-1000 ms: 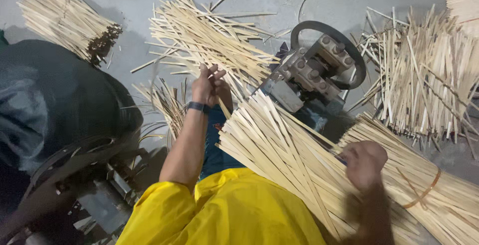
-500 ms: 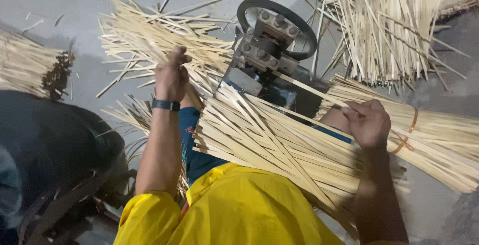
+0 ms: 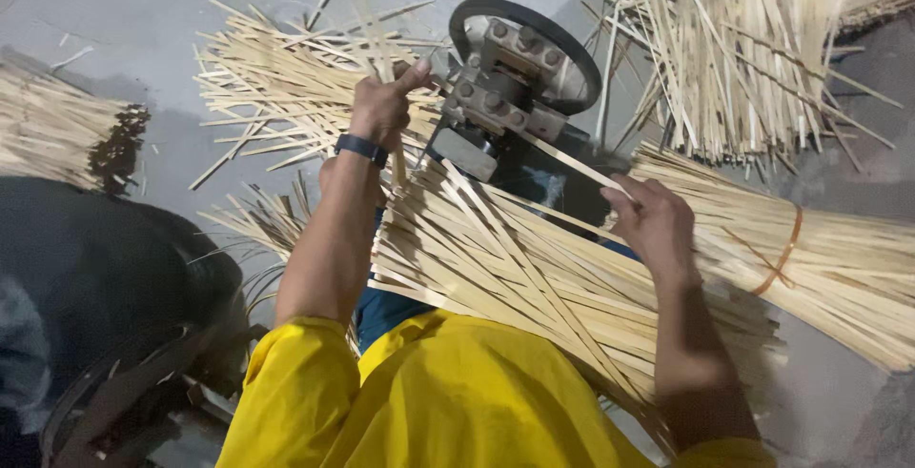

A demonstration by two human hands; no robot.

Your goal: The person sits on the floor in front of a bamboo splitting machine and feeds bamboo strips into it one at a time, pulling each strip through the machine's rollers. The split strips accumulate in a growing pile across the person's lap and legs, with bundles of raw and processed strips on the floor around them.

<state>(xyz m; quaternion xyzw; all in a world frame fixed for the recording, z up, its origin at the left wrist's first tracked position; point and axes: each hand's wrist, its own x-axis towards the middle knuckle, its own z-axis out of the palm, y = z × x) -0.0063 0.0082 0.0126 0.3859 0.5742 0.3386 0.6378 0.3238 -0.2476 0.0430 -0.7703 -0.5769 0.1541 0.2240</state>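
A thick bundle of pale bamboo strips (image 3: 515, 268) lies across my lap, tied with an orange band (image 3: 777, 258) at the right. My right hand (image 3: 653, 225) rests on the bundle and pinches one long strip (image 3: 562, 163) that runs up-left toward a small metal machine (image 3: 500, 91) with a black ring. My left hand (image 3: 381, 106), a dark band on its wrist, is closed around a thin strip (image 3: 367, 25) just left of the machine, thumb pointing at it. My yellow sleeves fill the bottom of the view.
Loose strips (image 3: 286, 87) fan over the grey floor beyond my left hand. A big heap of strips (image 3: 743, 49) lies at the top right, another bundle (image 3: 48, 125) at the left edge. A dark rounded object (image 3: 105, 277) sits at the lower left.
My left hand rose from the loose strips to the machine's left side and closed on a thin strip. My right hand slid up the bundle and now pinches a single strip. The view shifted right.
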